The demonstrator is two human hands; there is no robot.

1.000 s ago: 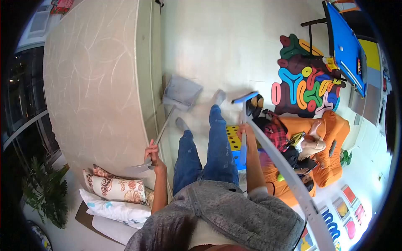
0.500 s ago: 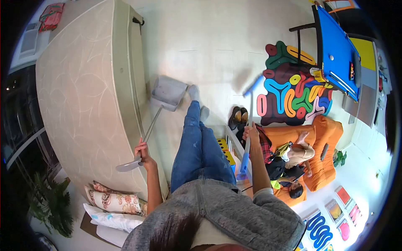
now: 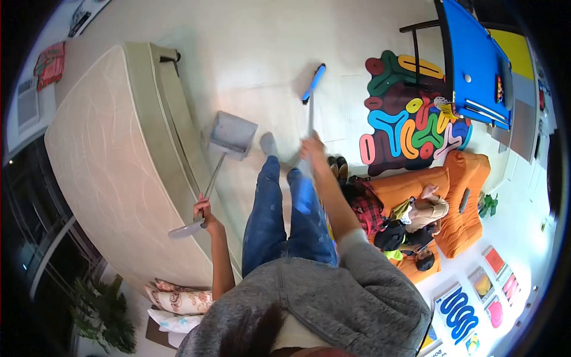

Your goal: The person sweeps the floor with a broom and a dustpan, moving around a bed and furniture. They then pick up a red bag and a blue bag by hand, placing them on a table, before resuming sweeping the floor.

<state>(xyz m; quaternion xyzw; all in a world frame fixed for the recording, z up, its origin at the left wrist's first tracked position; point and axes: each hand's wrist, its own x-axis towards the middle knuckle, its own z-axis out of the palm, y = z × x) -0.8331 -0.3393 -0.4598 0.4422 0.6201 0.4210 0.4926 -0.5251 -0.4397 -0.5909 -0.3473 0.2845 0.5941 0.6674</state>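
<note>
The person's left hand [image 3: 203,209] is left of centre, the bare forearm rising from the lower part of the frame and leaning a little leftward toward the wrist. Its fingers are curled around the handle of a grey dustpan [image 3: 235,132], near the handle's flat, broad end [image 3: 187,229], which juts out to the left of the fist. From there the handle slants up and right to the pan, which lies left of the frame's centre, above the hand, between the beige bed [image 3: 113,166] and the person's sock-covered foot [image 3: 269,144].

The right hand [image 3: 312,146] is near the centre of the frame, at the end of an arm stretched upward and leaning left from the grey sleeve [image 3: 354,241]. It is blurred, but it appears closed around the shaft of a broom [image 3: 311,116]; the exact placing of the fingers cannot be told. The broom's blue head [image 3: 314,83] is in the upper middle, tilted with its top end to the right, over the pale floor [image 3: 267,53] and well apart from the pan. The shaft's blue lower end [image 3: 303,196] blurs in front of the jeans [image 3: 262,220].
</note>
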